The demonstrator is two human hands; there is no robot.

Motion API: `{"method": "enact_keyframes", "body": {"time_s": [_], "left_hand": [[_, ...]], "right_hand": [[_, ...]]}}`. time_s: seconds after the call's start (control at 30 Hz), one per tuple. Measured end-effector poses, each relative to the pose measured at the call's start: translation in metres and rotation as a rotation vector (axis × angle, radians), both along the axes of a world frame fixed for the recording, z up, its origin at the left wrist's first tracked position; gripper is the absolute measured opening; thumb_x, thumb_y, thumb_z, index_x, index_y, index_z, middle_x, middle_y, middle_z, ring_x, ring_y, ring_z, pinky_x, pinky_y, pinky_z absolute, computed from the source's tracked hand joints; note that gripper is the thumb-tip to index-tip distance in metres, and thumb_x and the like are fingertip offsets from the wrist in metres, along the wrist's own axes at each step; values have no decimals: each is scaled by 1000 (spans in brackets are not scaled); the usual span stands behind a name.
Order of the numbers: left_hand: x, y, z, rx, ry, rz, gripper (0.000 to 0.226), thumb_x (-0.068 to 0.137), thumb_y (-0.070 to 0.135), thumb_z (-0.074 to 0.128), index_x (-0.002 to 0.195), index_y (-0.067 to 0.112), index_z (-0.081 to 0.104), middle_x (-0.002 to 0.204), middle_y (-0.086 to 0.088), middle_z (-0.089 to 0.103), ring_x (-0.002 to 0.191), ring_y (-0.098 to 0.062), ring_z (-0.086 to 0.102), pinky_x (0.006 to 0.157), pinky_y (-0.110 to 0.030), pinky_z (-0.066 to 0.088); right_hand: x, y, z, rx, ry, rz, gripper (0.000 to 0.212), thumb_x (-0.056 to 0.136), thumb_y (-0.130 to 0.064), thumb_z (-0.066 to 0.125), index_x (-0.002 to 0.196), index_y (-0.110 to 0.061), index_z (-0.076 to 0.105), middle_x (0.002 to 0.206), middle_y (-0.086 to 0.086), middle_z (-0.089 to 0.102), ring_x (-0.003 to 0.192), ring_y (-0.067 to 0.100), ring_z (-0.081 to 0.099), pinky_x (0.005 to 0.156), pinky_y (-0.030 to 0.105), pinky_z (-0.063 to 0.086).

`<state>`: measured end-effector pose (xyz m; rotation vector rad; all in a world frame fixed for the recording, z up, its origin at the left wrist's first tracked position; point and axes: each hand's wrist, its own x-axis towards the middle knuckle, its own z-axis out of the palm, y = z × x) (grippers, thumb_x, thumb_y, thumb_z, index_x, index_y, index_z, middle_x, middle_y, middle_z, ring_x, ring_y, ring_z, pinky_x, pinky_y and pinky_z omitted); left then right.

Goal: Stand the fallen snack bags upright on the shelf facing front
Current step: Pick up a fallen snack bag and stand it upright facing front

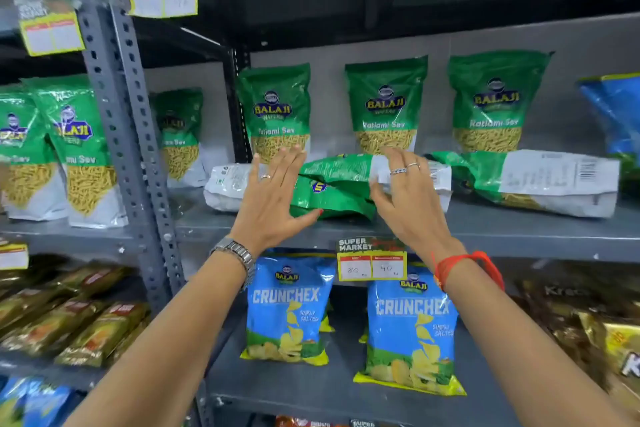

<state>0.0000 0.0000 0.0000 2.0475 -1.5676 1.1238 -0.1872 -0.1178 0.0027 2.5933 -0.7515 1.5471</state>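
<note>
Green and white Balaji Ratlami Sev bags lie flat on the grey shelf (519, 236). One fallen bag (336, 184) lies in the middle, with a second fallen bag (225, 187) partly under it on the left and a third fallen bag (540, 180) to the right. Three upright bags stand behind them: left (277, 111), middle (386, 104) and right (491, 100). My left hand (273, 194), fingers spread, is flat against the middle bag's left side. My right hand (405, 191), with rings, rests on its right part, fingers apart. Neither hand has closed on it.
A perforated grey upright (138, 135) divides this bay from more standing green bags (79, 152) on the left. Blue Crunchex bags (287, 308) stand on the shelf below, under a price tag (372, 262). A blue bag (616, 114) stands far right. The upper shelf overhangs.
</note>
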Motion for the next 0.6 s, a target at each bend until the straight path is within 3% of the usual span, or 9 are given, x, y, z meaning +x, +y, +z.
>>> {"method": "enact_keyframes", "body": {"time_s": [0.13, 0.23, 0.43, 0.5, 0.6], "left_hand": [[16, -2, -8, 64, -7, 94, 93, 72, 69, 39, 144, 11, 33, 151, -8, 39, 142, -26, 32, 116, -58, 10], [27, -4, -10, 71, 33, 88, 91, 72, 71, 39, 143, 14, 36, 148, -6, 43, 138, -23, 39, 116, -53, 9], [48, -4, 8, 177, -55, 104, 100, 68, 78, 38, 145, 14, 31, 147, -7, 45, 136, -22, 42, 114, -57, 19], [53, -6, 11, 198, -89, 84, 102, 68, 78, 39, 145, 12, 31, 142, -9, 50, 130, -25, 49, 111, -50, 30], [57, -5, 9, 96, -166, 4, 95, 70, 71, 47, 141, 7, 40, 121, -16, 66, 106, -31, 65, 88, -40, 50]], "right_hand": [[11, -8, -10, 53, 90, 11, 43, 85, 0, 46, 127, -4, 56, 122, 18, 57, 112, 35, 46, 98, 40, 40], [18, -14, -11, 59, 90, 6, 44, 83, 5, 44, 122, -6, 61, 119, 16, 60, 111, 33, 47, 96, 40, 42], [33, -19, -3, 5, 69, 27, 41, 79, 9, 49, 110, -6, 69, 113, 13, 67, 112, 32, 49, 94, 34, 39], [38, -20, -1, -11, 44, 19, 36, 80, 7, 51, 108, -6, 71, 111, 13, 68, 113, 32, 49, 93, 28, 34], [44, -19, 2, 4, -8, 24, 30, 82, 2, 53, 104, -7, 72, 108, 13, 69, 112, 33, 50, 88, 25, 31]]}}
